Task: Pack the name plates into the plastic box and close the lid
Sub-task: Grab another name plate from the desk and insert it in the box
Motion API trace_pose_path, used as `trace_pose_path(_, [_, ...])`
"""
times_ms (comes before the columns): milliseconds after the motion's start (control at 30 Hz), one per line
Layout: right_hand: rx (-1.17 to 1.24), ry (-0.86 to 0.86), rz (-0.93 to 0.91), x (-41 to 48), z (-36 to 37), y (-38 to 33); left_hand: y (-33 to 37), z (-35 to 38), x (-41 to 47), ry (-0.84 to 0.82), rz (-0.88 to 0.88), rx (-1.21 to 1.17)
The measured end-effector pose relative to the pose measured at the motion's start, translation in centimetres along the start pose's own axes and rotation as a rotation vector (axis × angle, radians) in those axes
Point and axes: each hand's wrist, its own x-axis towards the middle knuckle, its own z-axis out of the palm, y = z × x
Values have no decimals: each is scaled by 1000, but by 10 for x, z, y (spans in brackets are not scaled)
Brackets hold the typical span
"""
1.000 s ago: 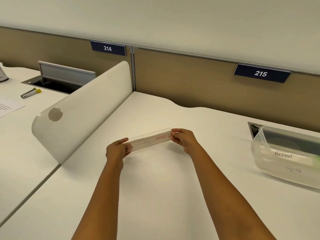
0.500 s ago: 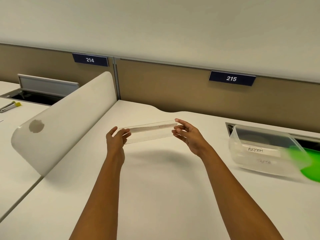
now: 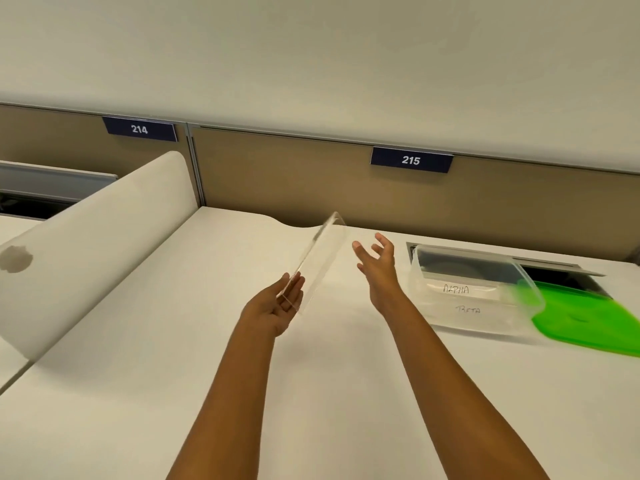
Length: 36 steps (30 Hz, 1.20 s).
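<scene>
Left hand [image 3: 277, 308] pinches the near end of the clear acrylic name plate [image 3: 320, 256], held tilted above the white desk [image 3: 207, 375], left of the translucent plastic box [image 3: 474, 292]. Right hand [image 3: 377, 268]: fingers spread, empty, between plate and box. Green lid [image 3: 588, 323] lies right of the box

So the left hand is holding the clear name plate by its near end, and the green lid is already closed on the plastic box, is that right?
Not quite: the green lid is off, lying on the desk right of the open plastic box, as the head view shows. The left hand does hold the clear name plate by its near end.
</scene>
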Motion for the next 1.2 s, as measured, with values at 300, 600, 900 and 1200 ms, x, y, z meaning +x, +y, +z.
trace_pose_path(300, [-268, -178, -2, -44, -2, 1, -68, 48, -3, -101, -16, -221])
trace_pose_path(600, [-248, -11, -11, -35, -57, -7, -114, 71, -14, -154, -26, -39])
trace_pose_path(900, [-360, -517, 55, -20, -157, -66, -60, 91, -7, -87, 380, 343])
trace_pose_path(1200, [-538, -488, -42, -12, -194, -87, -67, 110, -8, -146, 504, 380])
